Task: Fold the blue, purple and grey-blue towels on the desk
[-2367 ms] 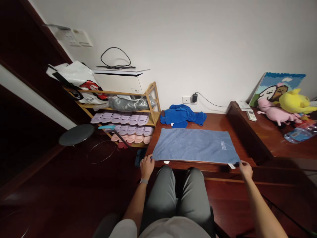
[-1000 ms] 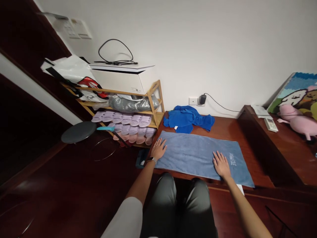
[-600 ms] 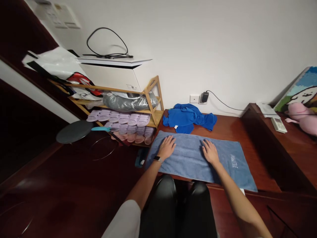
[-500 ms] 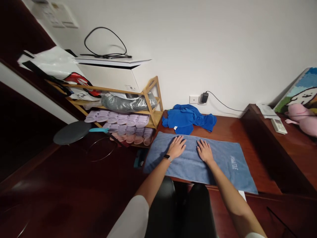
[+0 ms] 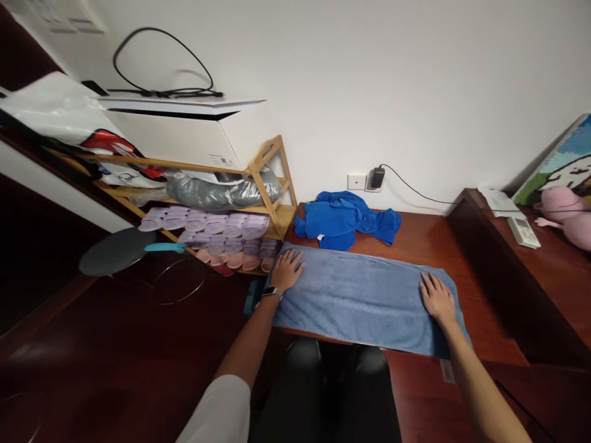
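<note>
A light blue towel (image 5: 364, 298) lies spread flat on a low dark wooden platform (image 5: 475, 332) in front of my knees. My left hand (image 5: 287, 269) rests palm down on the towel's left end, fingers apart, with a watch on the wrist. My right hand (image 5: 436, 298) presses flat on the towel's right end, over the spot where its printed lettering was. Neither hand holds anything. Behind the towel, near the wall, a crumpled bright blue cloth (image 5: 344, 218) lies in a heap.
A bamboo shoe rack (image 5: 268, 203) with several lilac and pink slippers stands to the left, a white box and black cable on top. A round black stool (image 5: 111, 258) stands further left. A charger (image 5: 377, 177) is plugged into the wall. A pink plush toy (image 5: 566, 206) and remote (image 5: 524, 232) sit on the right ledge.
My hands were side by side at the towel's middle half a second ago; they have slid apart to its two ends. Earlier they let go of the towel's near corners.
</note>
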`<act>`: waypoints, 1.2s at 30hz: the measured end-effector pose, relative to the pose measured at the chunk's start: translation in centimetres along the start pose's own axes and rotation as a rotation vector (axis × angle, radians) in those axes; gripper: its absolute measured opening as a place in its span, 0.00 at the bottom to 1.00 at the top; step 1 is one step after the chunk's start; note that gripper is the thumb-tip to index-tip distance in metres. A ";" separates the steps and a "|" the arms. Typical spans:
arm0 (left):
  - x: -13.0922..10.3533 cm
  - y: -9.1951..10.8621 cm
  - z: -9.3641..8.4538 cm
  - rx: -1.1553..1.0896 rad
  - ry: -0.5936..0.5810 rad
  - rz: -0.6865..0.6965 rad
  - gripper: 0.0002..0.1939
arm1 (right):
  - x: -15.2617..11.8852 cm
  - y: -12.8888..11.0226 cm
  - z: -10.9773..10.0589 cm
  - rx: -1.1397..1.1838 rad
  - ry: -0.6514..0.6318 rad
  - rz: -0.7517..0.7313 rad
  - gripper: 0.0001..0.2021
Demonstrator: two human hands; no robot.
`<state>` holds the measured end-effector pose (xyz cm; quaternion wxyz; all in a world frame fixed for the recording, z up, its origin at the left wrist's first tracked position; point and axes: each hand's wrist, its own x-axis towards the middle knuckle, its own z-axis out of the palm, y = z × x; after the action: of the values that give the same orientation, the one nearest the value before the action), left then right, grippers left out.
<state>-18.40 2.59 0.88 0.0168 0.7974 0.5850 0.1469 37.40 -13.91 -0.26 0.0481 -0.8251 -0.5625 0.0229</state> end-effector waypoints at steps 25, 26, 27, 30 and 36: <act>1.4 0.0 1.3 0.000 0.024 -0.074 0.32 | 3.2 2.8 0.4 -0.012 -0.077 0.098 0.34; 1.4 0.2 1.2 0.004 0.034 -0.075 0.32 | 3.2 2.9 0.4 -0.008 -0.074 0.104 0.34; 1.4 0.4 1.2 0.006 0.042 -0.076 0.31 | 3.1 2.7 0.4 -0.004 -0.070 0.107 0.34; 1.3 0.9 1.0 0.009 0.050 -0.084 0.30 | 3.0 2.0 0.3 0.015 -0.055 0.111 0.35; 1.0 0.9 0.7 0.036 0.063 -0.123 0.29 | 2.8 1.8 -0.1 0.034 -0.040 0.110 0.35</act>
<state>-17.10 3.39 0.63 -0.0072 0.7552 0.6356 0.1602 40.08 -12.00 -0.32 0.0494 -0.8533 -0.5165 0.0515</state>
